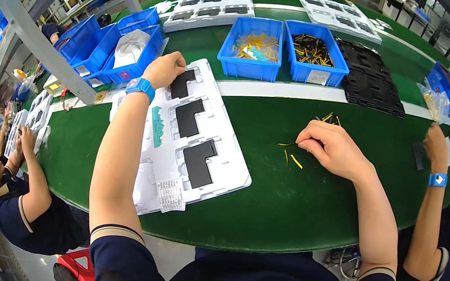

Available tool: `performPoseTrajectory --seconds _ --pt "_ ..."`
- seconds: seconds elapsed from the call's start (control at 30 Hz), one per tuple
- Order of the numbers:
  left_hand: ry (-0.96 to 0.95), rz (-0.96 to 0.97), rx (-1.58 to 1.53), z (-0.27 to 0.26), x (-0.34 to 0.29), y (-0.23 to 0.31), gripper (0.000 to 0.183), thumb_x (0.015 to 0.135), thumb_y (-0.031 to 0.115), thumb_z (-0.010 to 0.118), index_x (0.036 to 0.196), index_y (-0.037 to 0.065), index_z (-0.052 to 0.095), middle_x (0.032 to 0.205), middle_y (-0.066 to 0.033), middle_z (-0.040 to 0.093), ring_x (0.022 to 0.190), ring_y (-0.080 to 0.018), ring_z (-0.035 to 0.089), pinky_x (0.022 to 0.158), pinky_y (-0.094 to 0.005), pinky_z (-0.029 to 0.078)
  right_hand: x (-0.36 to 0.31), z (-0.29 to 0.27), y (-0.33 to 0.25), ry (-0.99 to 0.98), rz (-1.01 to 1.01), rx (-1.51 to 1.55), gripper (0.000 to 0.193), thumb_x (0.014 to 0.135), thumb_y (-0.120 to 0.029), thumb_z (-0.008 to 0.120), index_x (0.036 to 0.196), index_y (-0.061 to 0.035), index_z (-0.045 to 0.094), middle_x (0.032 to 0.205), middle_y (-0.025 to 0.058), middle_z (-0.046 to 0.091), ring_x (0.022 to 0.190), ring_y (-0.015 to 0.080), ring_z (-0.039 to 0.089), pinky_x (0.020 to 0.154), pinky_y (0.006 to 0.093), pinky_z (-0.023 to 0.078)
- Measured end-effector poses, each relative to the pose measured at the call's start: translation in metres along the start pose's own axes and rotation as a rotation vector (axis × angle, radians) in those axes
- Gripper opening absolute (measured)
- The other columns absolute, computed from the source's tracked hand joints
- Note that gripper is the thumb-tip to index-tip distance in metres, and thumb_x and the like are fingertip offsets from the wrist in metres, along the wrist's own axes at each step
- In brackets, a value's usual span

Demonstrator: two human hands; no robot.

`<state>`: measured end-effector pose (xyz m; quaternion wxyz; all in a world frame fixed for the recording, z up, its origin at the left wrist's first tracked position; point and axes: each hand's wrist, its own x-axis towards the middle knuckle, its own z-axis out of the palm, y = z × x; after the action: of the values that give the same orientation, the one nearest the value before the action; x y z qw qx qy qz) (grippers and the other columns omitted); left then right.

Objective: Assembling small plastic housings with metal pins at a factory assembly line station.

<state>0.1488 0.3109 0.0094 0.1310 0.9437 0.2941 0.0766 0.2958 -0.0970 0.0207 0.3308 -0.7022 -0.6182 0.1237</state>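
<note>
The right hand (337, 148) is above the green worktop (271, 217), its fingers pinched together on one end of a thin strip (285, 145), whose free end points left. Just below that strip, two short yellow pieces (296, 161) lie loose on the worktop, and a small cluster of yellow and black pieces (331, 118) shows just beyond the knuckles. The left hand (164, 70), with a blue band (141, 87) at its wrist, is at the far end of a white moulded tray (229, 153); its fingers are bent beside the farthest black part (182, 84) (whether they grip it, I cannot tell). Two more notched parts (197, 162) lie in the same row, nearer the person. Left of the row is a jagged teal piece (156, 127), and a printed paper (171, 195) rests at the tray's near edge. Beyond stand two blue bins (247, 70) side by side, with black trays (370, 81) to their right.
</note>
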Motion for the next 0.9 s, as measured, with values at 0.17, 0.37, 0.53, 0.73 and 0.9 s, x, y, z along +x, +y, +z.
performPoseTrajectory --seconds 0.17,0.37,0.53,0.73,0.9 --pt "0.006 0.000 0.004 0.001 0.004 -0.004 0.017 0.084 0.019 0.064 0.097 0.008 0.065 0.089 -0.0149 0.069 0.086 -0.0298 0.066 0.075 -0.0391 0.050 -0.001 0.001 0.002 0.001 -0.006 -0.011 0.010 0.089 -0.012 0.061 0.087 -0.0017 0.061 0.083 0.0086 0.062 0.077 0.0261 0.061 0.070 0.0354 0.048" --pt "0.000 -0.054 -0.058 -0.006 -0.002 -0.003 0.013 0.082 0.012 0.063 0.093 0.007 0.066 0.083 -0.0132 0.068 0.080 -0.0290 0.065 0.074 -0.0382 0.050 -0.002 0.003 0.006 0.018 -0.053 -0.037 0.010 0.088 -0.012 0.061 0.087 -0.0028 0.061 0.083 0.0081 0.062 0.077 0.0265 0.062 0.069 0.0361 0.049" --pt "-0.134 0.202 -0.049 -0.019 -0.033 0.003 0.036 0.077 -0.001 0.064 0.112 0.005 0.064 0.112 -0.0114 0.059 0.097 -0.0234 0.059 0.087 -0.0332 0.048 -0.004 0.000 0.007 0.038 -0.065 -0.087 0.009 0.087 -0.013 0.062 0.087 -0.0043 0.061 0.083 0.0067 0.062 0.077 0.0266 0.062 0.067 0.0364 0.049" --pt "-0.165 0.335 0.050 -0.030 -0.061 0.011 0.047 0.074 0.004 0.070 0.119 0.012 0.064 0.122 -0.0087 0.057 0.111 -0.0279 0.056 0.095 -0.0349 0.046 -0.003 0.003 0.009 0.032 -0.091 -0.094 0.008 0.086 -0.013 0.063 0.086 -0.0049 0.061 0.083 0.0061 0.062 0.077 0.0260 0.062 0.067 0.0362 0.049" --pt "-0.055 0.357 0.163 -0.022 -0.065 0.009 0.041 0.073 0.011 0.074 0.113 0.016 0.068 0.120 -0.0052 0.062 0.106 -0.0275 0.059 0.093 -0.0353 0.048 -0.002 0.001 0.007 0.031 -0.052 -0.083 0.008 0.087 -0.012 0.063 0.086 -0.0041 0.061 0.083 0.0064 0.062 0.076 0.0260 0.062 0.067 0.0358 0.049"
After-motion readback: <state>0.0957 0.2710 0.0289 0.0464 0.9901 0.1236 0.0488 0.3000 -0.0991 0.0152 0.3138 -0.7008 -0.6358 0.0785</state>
